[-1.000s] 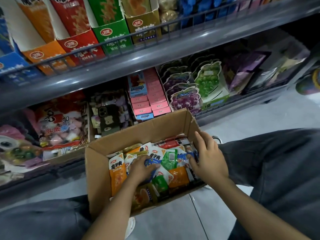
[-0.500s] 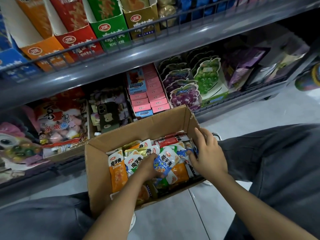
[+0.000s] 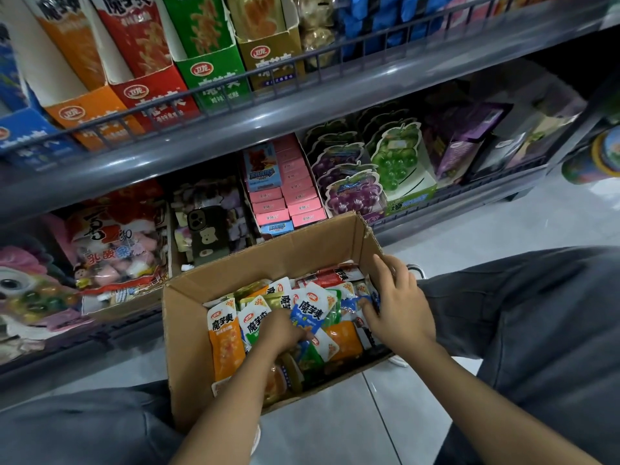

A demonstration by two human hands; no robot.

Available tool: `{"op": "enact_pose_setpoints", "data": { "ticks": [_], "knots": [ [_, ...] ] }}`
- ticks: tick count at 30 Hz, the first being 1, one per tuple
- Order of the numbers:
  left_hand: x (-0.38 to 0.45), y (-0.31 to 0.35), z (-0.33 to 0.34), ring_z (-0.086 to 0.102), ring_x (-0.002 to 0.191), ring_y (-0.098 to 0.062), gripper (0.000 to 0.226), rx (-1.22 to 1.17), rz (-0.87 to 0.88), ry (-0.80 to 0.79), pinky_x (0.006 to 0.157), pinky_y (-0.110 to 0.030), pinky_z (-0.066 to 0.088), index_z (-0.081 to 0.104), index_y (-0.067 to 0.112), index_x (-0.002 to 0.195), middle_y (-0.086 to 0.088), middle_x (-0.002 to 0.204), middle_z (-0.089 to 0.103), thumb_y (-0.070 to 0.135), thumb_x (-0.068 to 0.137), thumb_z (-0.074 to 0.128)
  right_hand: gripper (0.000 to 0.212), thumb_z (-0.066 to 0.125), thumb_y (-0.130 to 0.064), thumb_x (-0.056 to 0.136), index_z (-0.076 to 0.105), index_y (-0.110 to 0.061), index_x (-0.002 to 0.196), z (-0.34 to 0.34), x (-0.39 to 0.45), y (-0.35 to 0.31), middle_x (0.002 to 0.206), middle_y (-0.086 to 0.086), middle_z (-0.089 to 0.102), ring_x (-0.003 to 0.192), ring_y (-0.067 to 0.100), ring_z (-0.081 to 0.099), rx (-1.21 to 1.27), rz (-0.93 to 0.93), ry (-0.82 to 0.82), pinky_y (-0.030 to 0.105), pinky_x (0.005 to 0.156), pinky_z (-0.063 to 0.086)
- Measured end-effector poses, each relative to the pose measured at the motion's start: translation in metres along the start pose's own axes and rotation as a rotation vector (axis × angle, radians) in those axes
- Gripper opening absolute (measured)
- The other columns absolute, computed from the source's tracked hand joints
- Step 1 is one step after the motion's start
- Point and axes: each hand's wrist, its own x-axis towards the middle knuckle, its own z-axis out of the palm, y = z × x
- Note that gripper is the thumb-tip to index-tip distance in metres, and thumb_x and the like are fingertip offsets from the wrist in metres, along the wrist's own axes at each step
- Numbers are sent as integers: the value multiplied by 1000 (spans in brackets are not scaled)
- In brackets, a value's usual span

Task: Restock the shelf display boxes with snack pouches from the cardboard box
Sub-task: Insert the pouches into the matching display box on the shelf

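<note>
An open cardboard box (image 3: 268, 260) stands on the floor between my knees, filled with mixed orange, green, blue and red snack pouches (image 3: 224, 337). My left hand (image 3: 280, 332) is down in the middle of the box, its fingers pinched on a blue pouch (image 3: 307, 315) that stands up above the others. My right hand (image 3: 399, 307) rests at the box's right wall, thumb and fingers closed on a few blue pouches (image 3: 357, 302). On the upper shelf stand the blue (image 3: 23, 135), orange (image 3: 90, 115), red (image 3: 157, 99), green (image 3: 214, 75) and gold (image 3: 271, 58) display boxes.
A wire rail (image 3: 302, 65) runs along the upper shelf's front. The lower shelf holds candy bags (image 3: 114, 243), a phone (image 3: 208, 233), pink boxes (image 3: 288, 196) and grape-shaped packs (image 3: 355, 189). My grey trouser legs (image 3: 536, 313) flank the box on tiled floor (image 3: 335, 424).
My left hand has dug among the pouches and drawn a blue pouch upright. My right hand has stayed at the box's right wall on its blue pouches.
</note>
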Motion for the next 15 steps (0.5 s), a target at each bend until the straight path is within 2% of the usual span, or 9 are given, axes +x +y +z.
{"op": "enact_pose_setpoints", "data": {
  "ticks": [2, 5, 10, 13, 15],
  "knots": [
    [-3, -1, -8, 69, 71, -23, 26, -98, -8, 32, 70, -37, 55, 69, 9, 84, -6, 81, 72, 26, 71, 83, 72, 62, -38, 83, 35, -11, 143, -1, 0, 0, 143, 7, 37, 117, 27, 47, 4, -5, -2, 39, 87, 50],
    [-8, 3, -18, 65, 60, -19, 13, -208, 34, 57, 57, -30, 55, 67, 13, 75, -3, 74, 70, 16, 75, 80, 71, 63, -38, 83, 36, -11, 143, -1, 0, 1, 142, 8, 39, 115, 27, 50, 9, -3, 0, 38, 85, 51],
    [-18, 24, -33, 68, 70, -20, 20, -421, 87, 169, 69, -40, 59, 67, 14, 85, -4, 83, 72, 20, 74, 81, 72, 61, -39, 84, 32, -12, 145, -4, -1, -1, 144, 7, 36, 119, 26, 47, 36, 0, -10, 37, 90, 49],
    [-34, 40, -54, 68, 76, -21, 17, -551, 140, 236, 75, -39, 55, 67, 16, 82, -2, 83, 71, 23, 75, 80, 71, 57, -41, 88, 27, -15, 147, -8, -1, -3, 147, 5, 32, 125, 24, 41, 91, 25, -30, 35, 96, 46],
    [-48, 51, -69, 67, 77, -19, 14, -637, 184, 276, 73, -41, 56, 66, 20, 80, 2, 81, 70, 22, 76, 80, 70, 54, -43, 90, 25, -16, 147, -11, -1, -6, 147, 4, 31, 128, 23, 39, 132, 41, -37, 36, 99, 43]
  ]
}}
